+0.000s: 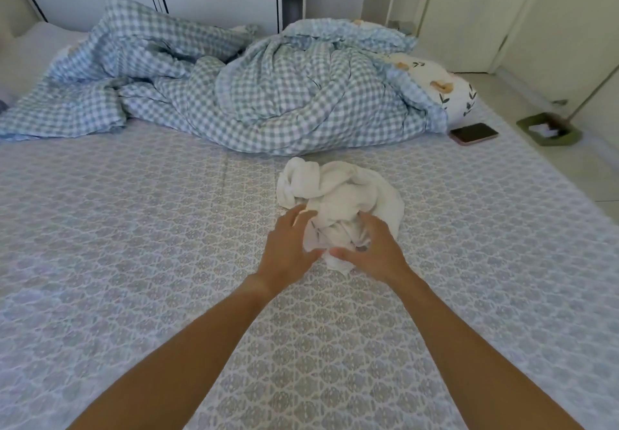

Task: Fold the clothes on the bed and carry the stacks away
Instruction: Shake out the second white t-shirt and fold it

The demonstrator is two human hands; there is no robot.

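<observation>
Checked blue-white duvet (234, 94) lies bunched across far side of bed (117, 262). Left hand (288, 248), fingers spread and relaxed, touches near-left edge of crumpled white garment (338, 191) at bed centre. Right hand (371, 252), fingers curled into cloth, appears to grip garment's near edge. Floral pillow (445, 91) at far right, dark phone (474, 133) just beside it on sheet. Green dustpan (549, 130) on floor beyond. Progress, judged: early; garment unfolded, no folded stack visible, carrying not begun.
</observation>
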